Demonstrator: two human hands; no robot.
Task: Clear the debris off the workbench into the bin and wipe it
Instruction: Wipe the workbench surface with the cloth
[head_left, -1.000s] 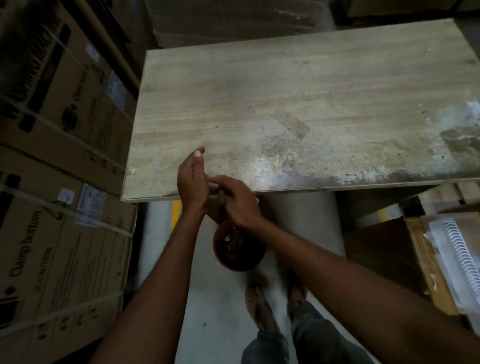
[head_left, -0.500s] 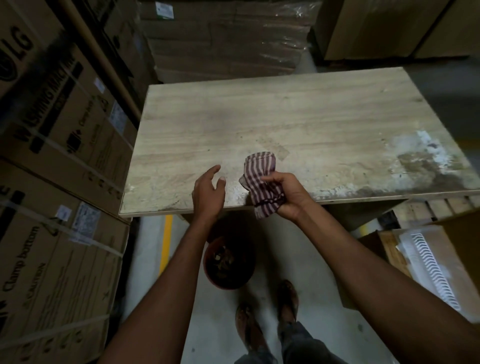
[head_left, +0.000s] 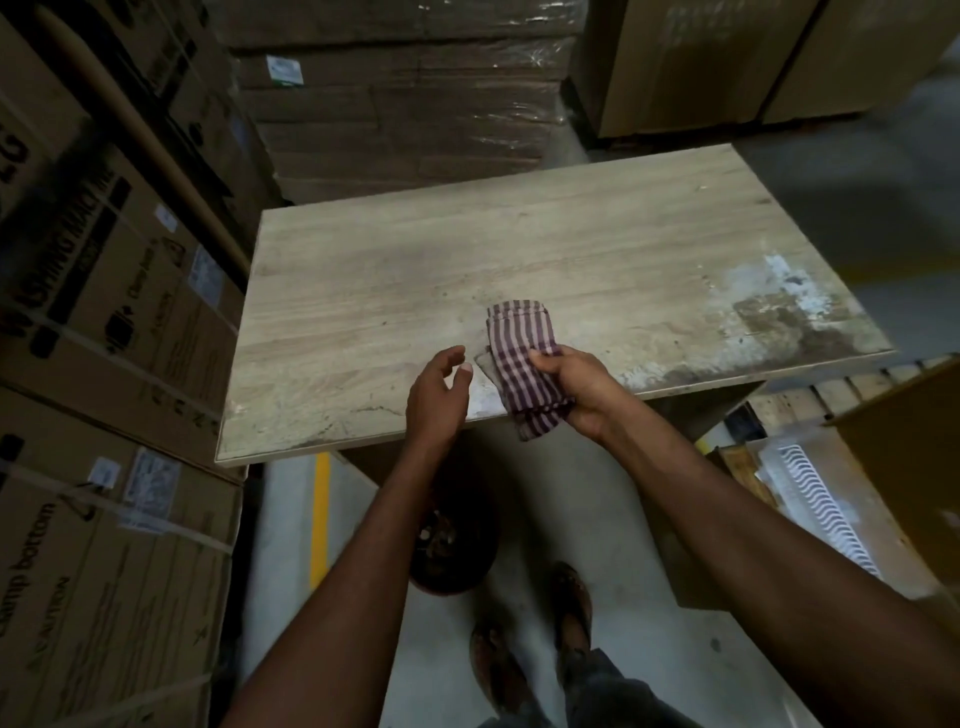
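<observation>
A folded purple-and-white striped cloth (head_left: 522, 358) is gripped in my right hand (head_left: 576, 387) above the front edge of the pale wooden workbench (head_left: 467, 260). My left hand (head_left: 439, 395) hovers just left of the cloth with fingers apart and nothing in it. On the floor under the bench's front edge stands a dark red round bin (head_left: 457, 545) holding some debris, partly hidden by my left forearm. A whitish and brown stain (head_left: 769, 312) marks the bench's right side.
Stacked cardboard boxes (head_left: 104, 338) wall the left side, and wrapped pallets (head_left: 405, 104) stand behind the bench. A wooden crate with a white ribbed part (head_left: 821, 509) sits at the right. My feet (head_left: 530, 649) stand on the concrete floor beside a yellow line (head_left: 319, 519).
One second ago both hands were together over the bin at the bench edge. Since then my right hand has come up holding the striped cloth, and my view has lifted toward the bench.
</observation>
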